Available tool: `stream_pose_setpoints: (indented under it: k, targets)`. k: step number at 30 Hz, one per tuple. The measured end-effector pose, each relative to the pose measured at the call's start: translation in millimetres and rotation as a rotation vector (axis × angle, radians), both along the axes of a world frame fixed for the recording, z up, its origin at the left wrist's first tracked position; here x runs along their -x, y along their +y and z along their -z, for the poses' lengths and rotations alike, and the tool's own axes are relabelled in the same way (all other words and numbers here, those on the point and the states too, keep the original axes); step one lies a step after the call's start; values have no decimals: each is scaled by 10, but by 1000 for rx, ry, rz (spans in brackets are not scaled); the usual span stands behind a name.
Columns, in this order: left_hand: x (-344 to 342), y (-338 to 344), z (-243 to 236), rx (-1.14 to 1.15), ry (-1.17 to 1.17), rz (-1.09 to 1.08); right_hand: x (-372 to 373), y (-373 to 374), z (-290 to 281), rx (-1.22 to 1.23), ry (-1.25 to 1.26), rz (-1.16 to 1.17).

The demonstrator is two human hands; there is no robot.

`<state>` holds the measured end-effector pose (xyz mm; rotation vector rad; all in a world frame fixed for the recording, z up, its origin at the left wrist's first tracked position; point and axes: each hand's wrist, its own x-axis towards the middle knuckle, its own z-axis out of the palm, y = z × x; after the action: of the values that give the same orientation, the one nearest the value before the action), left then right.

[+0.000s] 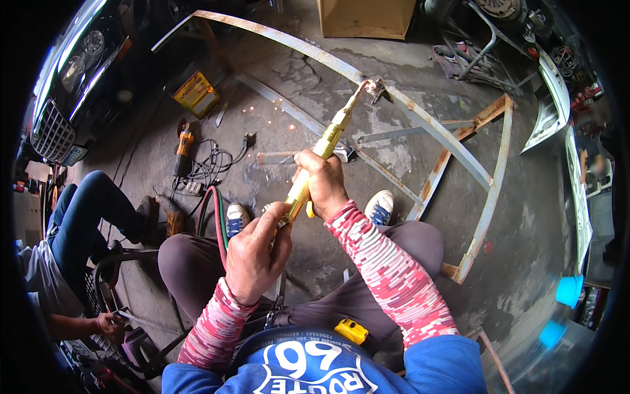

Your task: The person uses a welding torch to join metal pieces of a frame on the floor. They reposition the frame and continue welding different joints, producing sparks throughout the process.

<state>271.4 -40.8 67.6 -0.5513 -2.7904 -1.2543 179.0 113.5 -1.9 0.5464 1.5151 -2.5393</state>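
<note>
A brass gas torch (331,136) slants up and away from me, held in both hands. My right hand (323,184) wraps round its middle, while my left hand (257,246) grips its rear end, fingers and thumb closed there. The torch tip meets or nearly meets a bar of the rusty grey metal frame (430,121), at a rough, bright spot (374,88). Small orange sparks (272,118) show on and above the floor left of the torch. Red and green hoses (218,217) curve up beside my left wrist.
On the left lie an orange angle grinder (184,150) with tangled black cable (213,164) and a yellow tin (195,95). Another person (92,210) sits at the left edge, near a vehicle front (72,85). A cardboard box (366,18) stands at the back.
</note>
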Motion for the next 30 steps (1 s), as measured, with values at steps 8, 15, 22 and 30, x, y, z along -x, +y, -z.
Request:
stream_pose_setpoints:
  k: [8,15,22,30]
  targets:
    - [4,10,7,-43,-1,2,-8,-2,-31,0,8,-4]
    - [-2,-22,-5,-32,-39,6,-24,-14,-38,-11,12,13]
    - [-33,-43,-29,-73,-94,11,-48,-25,-42,-33,-20,-6]
    - [-62,-21,7,-117,-97,-14,-61,-55,-64,-61,-23,-2]
